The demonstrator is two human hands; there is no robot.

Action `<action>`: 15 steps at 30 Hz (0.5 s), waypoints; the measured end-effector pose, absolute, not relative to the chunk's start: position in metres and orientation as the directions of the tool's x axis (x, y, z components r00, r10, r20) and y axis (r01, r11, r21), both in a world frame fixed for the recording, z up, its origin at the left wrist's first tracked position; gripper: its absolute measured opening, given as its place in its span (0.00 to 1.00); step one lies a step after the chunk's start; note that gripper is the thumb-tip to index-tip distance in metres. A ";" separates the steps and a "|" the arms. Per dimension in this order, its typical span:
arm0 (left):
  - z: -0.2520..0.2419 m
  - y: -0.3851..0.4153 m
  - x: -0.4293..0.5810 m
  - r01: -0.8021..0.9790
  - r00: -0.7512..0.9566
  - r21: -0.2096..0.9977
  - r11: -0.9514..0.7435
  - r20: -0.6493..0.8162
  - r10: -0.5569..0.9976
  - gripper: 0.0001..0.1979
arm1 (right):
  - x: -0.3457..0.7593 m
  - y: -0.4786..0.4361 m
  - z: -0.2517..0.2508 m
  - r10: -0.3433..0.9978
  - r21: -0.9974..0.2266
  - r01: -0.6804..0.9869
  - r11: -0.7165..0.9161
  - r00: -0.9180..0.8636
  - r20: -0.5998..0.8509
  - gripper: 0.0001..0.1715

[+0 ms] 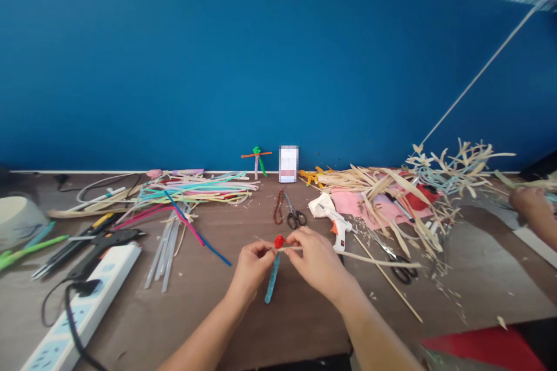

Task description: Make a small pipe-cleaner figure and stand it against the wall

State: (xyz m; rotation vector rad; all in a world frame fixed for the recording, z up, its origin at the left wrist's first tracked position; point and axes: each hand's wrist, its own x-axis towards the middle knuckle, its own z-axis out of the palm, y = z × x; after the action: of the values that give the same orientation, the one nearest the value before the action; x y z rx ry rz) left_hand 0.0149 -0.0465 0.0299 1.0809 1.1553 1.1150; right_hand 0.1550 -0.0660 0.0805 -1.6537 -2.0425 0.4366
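Note:
Above the front middle of the table, my left hand (252, 264) pinches a small pipe cleaner figure just under its red coiled top (279, 240). A light blue twisted stem (272, 281) hangs down from there at a slight tilt. My right hand (317, 258) is closed on a pale flat strip (374, 259), whose one end meets the figure at the red coil and whose long end trails off to the right. Fingers hide the exact joint. Beyond my hands lie black-handled scissors (296, 217) and a brown bead string (278, 207).
A green and orange pipe cleaner figure (256, 156) stands by the blue wall, beside a white card (288, 163). Left are pipe cleaners (204, 188), glue sticks (164, 249), a black glue gun (102, 243) and a power strip (93, 301). Right are a white glue gun (335, 217) and another person's hand (533, 206).

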 end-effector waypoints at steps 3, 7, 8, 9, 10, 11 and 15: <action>0.027 -0.047 0.013 -0.078 0.065 0.983 0.168 -0.163 0.984 0.06 | 0.159 -0.066 0.082 0.977 -0.538 0.816 0.214 -0.170 0.131 0.06; 0.018 -0.049 0.007 -0.040 0.127 0.978 0.205 -0.199 0.972 0.07 | 0.170 -0.069 0.079 0.969 -0.582 0.780 0.230 -0.237 0.066 0.08; 0.015 -0.049 0.005 -0.025 0.152 0.976 0.216 -0.210 0.966 0.08 | 0.176 -0.069 0.076 0.973 -0.595 0.774 0.215 -0.222 0.062 0.09; 0.012 -0.050 0.003 -0.011 0.167 0.974 0.227 -0.222 0.961 0.08 | 0.185 -0.068 0.074 0.981 -0.604 0.776 0.183 -0.184 0.062 0.11; 0.009 -0.050 0.000 -0.002 0.178 0.971 0.237 -0.233 0.956 0.09 | 0.196 -0.067 0.070 0.991 -0.607 0.784 0.134 -0.117 0.068 0.12; 0.006 -0.050 -0.002 -0.002 0.186 0.969 0.246 -0.241 0.953 0.09 | 0.208 -0.066 0.066 0.997 -0.594 0.802 0.067 -0.036 0.064 0.12; -0.002 -0.048 -0.009 -0.038 0.189 0.962 0.270 -0.258 0.947 0.10 | 0.259 -0.057 0.045 0.940 -0.448 0.849 -0.281 0.337 0.050 0.17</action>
State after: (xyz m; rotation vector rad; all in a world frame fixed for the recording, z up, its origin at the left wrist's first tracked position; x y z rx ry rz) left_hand -0.0094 -0.0482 -0.0016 1.0484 1.1450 0.9103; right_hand 0.2590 -0.0570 0.0451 -2.2122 -1.5762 0.3149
